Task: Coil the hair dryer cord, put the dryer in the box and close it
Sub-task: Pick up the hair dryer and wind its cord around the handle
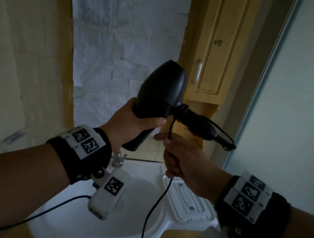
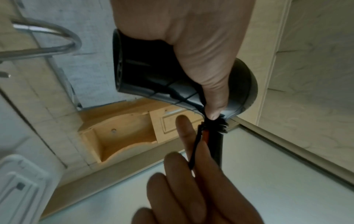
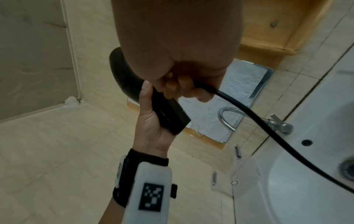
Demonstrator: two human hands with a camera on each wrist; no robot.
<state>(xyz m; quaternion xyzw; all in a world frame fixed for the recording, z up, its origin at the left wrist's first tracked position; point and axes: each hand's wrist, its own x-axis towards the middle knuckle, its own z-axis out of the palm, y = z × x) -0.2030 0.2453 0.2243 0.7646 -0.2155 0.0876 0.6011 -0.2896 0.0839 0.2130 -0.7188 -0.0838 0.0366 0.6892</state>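
A black hair dryer is held up in front of me above the sink. My left hand grips its barrel near the nozzle, thumb along the body. Its folding handle points right, with the cord wound once around the hinge. My right hand grips the black cord just below the dryer; the cord runs through the fist and hangs down toward the sink. The white plastic box lies on the sink's right edge, below the right hand.
A white sink with a chrome tap lies beneath both hands. A wooden cabinet hangs at the upper right, and a paper-covered panel fills the wall behind. A pale wall stands close on the right.
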